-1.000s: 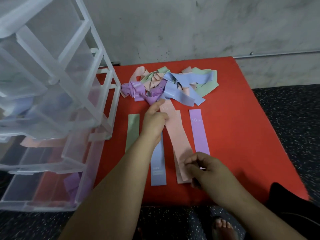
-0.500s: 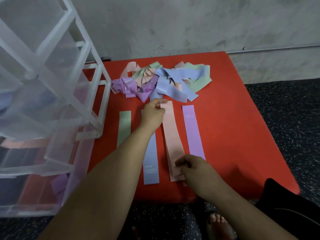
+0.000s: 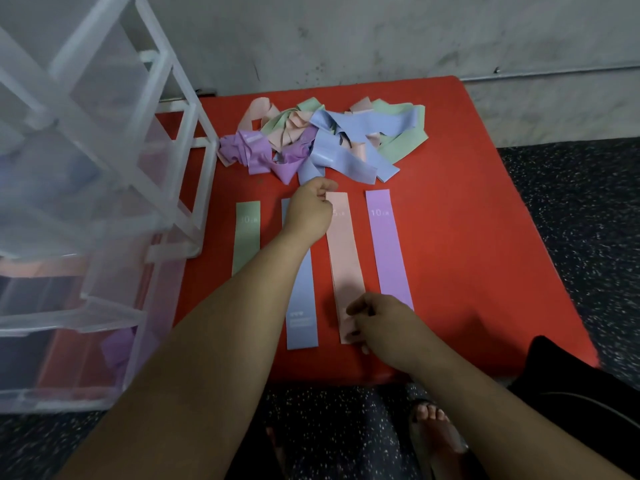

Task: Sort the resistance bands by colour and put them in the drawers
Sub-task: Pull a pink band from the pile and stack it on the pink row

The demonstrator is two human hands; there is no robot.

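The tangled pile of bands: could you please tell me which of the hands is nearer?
Left. The left hand pinches the pink band just short of the pile; the right hand holds that band's near end.

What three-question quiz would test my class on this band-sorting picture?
1. True or false: the purple band lies rightmost in the flat row.
2. Which band do the left hand and right hand both hold? A green, B pink, C blue.
3. How many colours does the flat row show?
Key: 1 true; 2 B, the pink band; 3 four.
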